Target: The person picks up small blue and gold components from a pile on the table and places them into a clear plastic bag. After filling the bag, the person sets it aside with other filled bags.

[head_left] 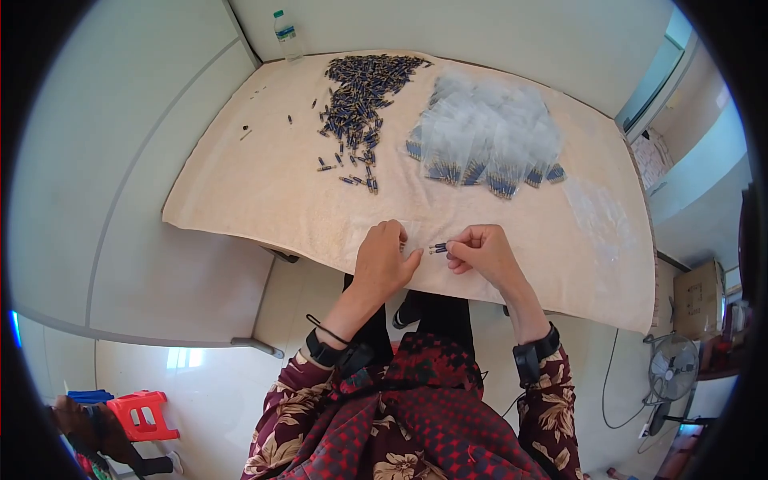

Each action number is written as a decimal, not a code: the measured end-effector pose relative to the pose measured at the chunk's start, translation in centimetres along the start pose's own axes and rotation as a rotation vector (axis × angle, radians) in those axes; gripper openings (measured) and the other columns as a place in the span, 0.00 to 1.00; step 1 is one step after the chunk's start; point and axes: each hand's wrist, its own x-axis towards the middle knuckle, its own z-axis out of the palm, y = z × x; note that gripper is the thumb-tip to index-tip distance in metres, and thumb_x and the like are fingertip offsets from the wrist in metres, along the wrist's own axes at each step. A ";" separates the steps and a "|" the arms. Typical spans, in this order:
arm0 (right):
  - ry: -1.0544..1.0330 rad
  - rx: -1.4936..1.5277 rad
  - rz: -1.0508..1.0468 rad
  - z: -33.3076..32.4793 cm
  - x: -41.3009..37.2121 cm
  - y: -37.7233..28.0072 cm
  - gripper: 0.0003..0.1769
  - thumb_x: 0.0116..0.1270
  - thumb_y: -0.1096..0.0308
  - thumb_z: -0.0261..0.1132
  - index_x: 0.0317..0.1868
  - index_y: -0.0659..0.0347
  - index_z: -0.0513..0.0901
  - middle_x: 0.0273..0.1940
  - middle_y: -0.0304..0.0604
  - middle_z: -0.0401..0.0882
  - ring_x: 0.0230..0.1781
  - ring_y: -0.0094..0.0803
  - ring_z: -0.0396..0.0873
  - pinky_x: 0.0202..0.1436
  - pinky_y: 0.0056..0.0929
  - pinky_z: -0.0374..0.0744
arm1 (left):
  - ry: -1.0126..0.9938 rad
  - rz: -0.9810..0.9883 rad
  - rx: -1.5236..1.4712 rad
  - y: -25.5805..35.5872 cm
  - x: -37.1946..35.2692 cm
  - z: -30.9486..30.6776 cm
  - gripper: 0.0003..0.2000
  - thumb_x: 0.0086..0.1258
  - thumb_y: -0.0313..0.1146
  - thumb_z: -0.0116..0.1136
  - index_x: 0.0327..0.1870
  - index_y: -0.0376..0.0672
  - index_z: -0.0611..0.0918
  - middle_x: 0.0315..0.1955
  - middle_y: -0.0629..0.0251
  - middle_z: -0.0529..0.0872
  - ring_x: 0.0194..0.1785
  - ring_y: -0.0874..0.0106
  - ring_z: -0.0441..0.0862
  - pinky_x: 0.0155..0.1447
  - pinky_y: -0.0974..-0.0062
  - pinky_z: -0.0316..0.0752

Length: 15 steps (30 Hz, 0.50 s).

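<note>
My right hand (486,254) pinches a few small dark blue pieces with metal ends (438,249) near the table's front edge. Facing it, my left hand (382,262) has its fingers curled at a clear plastic bag (406,230), which is faint against the cloth and mostly covered by the hand. The blue pieces point toward the left thumb, with a small gap between. Beyond the hands lies a large loose pile of the same blue pieces (360,92). To its right, clear bags holding blue pieces (488,128) lie in an overlapping heap.
A pale cloth (264,184) covers the table. Flat clear bags (600,216) lie at the right. A bottle (286,36) stands at the back left. On the floor are a red stool (144,414), a fan (672,366) and a cardboard box (698,300).
</note>
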 end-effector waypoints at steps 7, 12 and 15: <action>-0.038 0.026 0.014 0.3 1.7 0.2 0.09 0.62 0.70 0.68 0.34 0.70 0.82 0.28 0.46 0.83 0.26 0.26 0.83 0.28 0.21 0.83 | -0.058 -0.101 0.119 0.2 0.8 0.7 0.10 0.54 0.32 0.64 0.28 0.39 0.74 0.24 0.57 0.77 0.32 0.56 0.76 0.37 0.60 0.71; -0.038 0.071 0.012 1.5 2.6 0.8 0.09 0.62 0.71 0.68 0.34 0.70 0.82 0.29 0.46 0.83 0.26 0.26 0.83 0.28 0.21 0.83 | -0.043 -0.135 0.008 -0.6 0.9 0.3 0.08 0.55 0.30 0.63 0.25 0.36 0.77 0.20 0.57 0.79 0.25 0.61 0.78 0.31 0.67 0.72; -0.027 0.103 0.003 2.3 3.4 1.3 0.08 0.63 0.72 0.66 0.33 0.72 0.81 0.28 0.46 0.83 0.25 0.26 0.83 0.28 0.21 0.83 | -0.074 -0.180 -0.072 -0.7 1.0 -0.2 0.06 0.55 0.29 0.61 0.25 0.36 0.77 0.20 0.55 0.80 0.25 0.59 0.79 0.32 0.65 0.72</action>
